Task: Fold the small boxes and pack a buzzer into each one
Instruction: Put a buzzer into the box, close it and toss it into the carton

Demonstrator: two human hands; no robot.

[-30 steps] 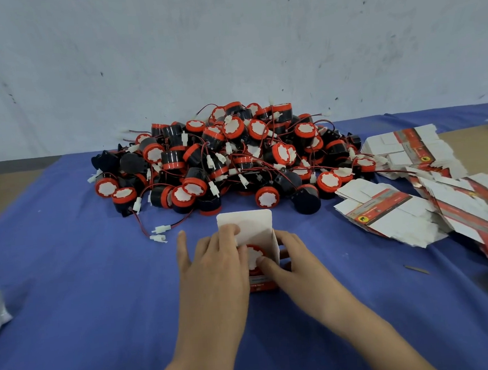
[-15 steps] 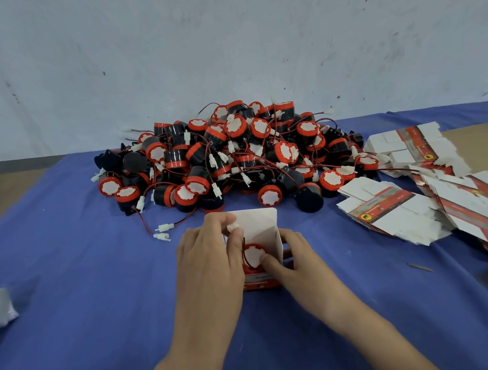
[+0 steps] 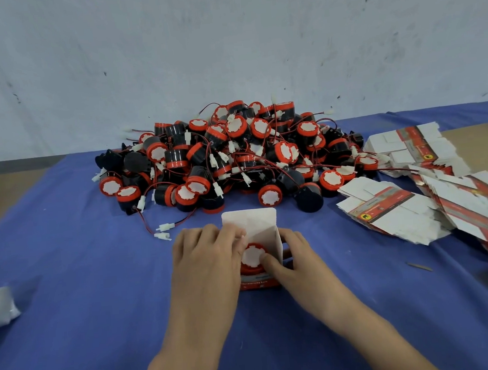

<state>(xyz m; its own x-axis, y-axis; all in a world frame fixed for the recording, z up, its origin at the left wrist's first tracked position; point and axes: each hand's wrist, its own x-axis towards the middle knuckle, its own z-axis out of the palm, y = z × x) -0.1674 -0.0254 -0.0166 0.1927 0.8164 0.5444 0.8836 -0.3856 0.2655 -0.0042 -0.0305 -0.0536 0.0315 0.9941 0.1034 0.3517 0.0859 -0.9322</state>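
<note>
Packing is seen nearly done at lower centre: the small box (image 3: 251,222) is gripped on its left wall by the curled fingers of the left hand (image 3: 207,255), while its right wall is clasped by the right hand (image 3: 298,256), whose thumb is pressed on the buzzer (image 3: 251,255). Half hidden a second ago, the buzzer's white face is now uncovered and seated inside; the raised lid is judged the only flap left to be shut

- Upright box (image 3: 255,227), flap up: left hand (image 3: 210,254) grips its left wall.
- The right hand (image 3: 298,256) holds the right wall, thumb on the buzzer (image 3: 251,255) in the mouth.
- Just beyond the fingertips, the pile (image 3: 235,159); right of the right hand, flat boxes (image 3: 385,211).
</note>
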